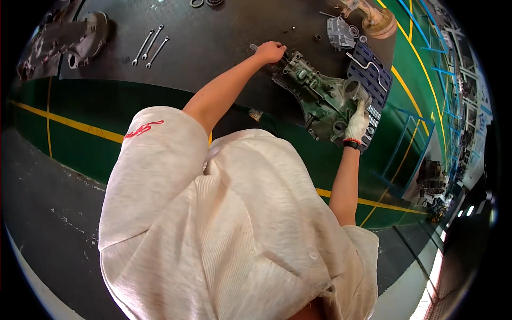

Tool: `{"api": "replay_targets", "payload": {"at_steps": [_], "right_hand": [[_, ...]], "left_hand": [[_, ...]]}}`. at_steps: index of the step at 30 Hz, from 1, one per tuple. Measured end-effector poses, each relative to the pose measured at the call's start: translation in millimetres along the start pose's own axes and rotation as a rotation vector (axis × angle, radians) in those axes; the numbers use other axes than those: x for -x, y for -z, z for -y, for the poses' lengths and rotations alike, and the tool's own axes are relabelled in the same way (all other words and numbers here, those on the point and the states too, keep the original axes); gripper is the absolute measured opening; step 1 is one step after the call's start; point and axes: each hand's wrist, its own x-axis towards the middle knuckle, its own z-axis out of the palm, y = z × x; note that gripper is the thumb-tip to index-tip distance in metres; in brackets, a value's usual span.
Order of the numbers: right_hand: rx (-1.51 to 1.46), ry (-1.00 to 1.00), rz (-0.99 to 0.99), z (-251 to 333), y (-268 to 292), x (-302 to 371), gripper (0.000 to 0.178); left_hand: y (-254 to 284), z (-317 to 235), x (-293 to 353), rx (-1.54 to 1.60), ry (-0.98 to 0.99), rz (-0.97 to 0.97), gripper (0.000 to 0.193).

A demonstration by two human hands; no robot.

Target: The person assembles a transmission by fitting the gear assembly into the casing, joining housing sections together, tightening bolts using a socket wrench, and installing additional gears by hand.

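A grey, greenish metal gearbox housing (320, 96) lies slantwise on the dark workbench (213, 32), near its front edge. My left hand (271, 52), bare, is closed at the housing's far-left end. A thin metal shaft end (254, 47) pokes out to the left of its fingers; the grip itself is mostly hidden. At the near-right end, my right hand (358, 118), in a whitish glove, holds the housing's rim beside a round opening (352, 87). Its fingertips are partly hidden. Right behind that hand lies a dark blue tool case (377, 96) with a bent metal handle (372, 68) and several sockets (374, 113).
Three wrenches (153, 41) lie to the left on the bench. Beyond them rests another large metal housing (88, 40). A smaller grey casing (340, 33) and a rusty round part (378, 22) stand at the back right. Metal rings (197, 2) lie at the far edge.
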Motion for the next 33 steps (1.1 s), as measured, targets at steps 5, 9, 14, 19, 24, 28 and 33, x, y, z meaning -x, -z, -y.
{"api": "replay_targets", "payload": {"at_steps": [5,9,14,19,24,28,33], "right_hand": [[-0.086,0.005,-0.003,-6,-4,-5,0.071],[-0.085,-0.079,-0.049,-12,-8,-11,0.064],[-0.467,-0.092,-0.002,-17,-12,-12,0.050],[-0.266,-0.073,-0.019,-13,-10,-12,0.057],[-0.238,-0.085,-0.005,0,-8,-9,0.062],[-0.277,-0.114,0.017,-2,-10,-11,0.063],[-0.297,-0.109,-0.017,-16,-14,-19,0.049]], "left_hand": [[-18,10,-4,0.041,-0.094,-0.180,0.048],[-23,6,1,0.093,-0.105,-0.281,0.045],[-15,3,13,0.190,-0.264,-0.284,0.041],[-17,11,25,0.260,-0.194,-0.203,0.039],[-22,11,38,0.324,-0.296,-0.320,0.037],[-19,8,46,0.357,-0.242,-0.346,0.036],[-10,10,44,0.312,-0.250,-0.278,0.034]]}}
